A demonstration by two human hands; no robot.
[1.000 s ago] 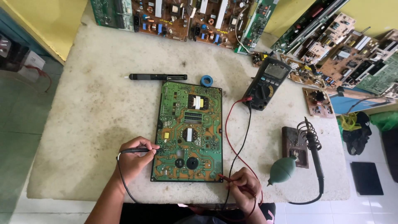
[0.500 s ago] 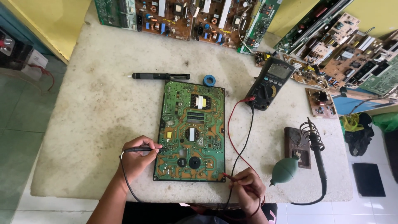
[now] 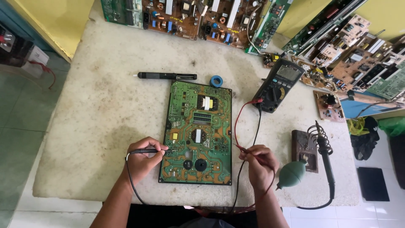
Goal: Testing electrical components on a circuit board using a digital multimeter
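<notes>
A green circuit board lies flat on the worn white table. My left hand grips a black test probe whose tip touches the board's lower left edge. My right hand pinches a red test probe just off the board's right edge; whether its tip touches the board I cannot tell. Red and black leads run up to a dark multimeter at the upper right of the board.
A black pen-shaped tool and a blue tape roll lie above the board. A soldering iron in its coil stand and a green rubber blower bulb sit to the right. Several circuit boards lean along the back and right.
My right hand has lifted from the board's lower right corner up along its right edge with the red probe. The left hand holds its spot. The camera view shifted slightly.
</notes>
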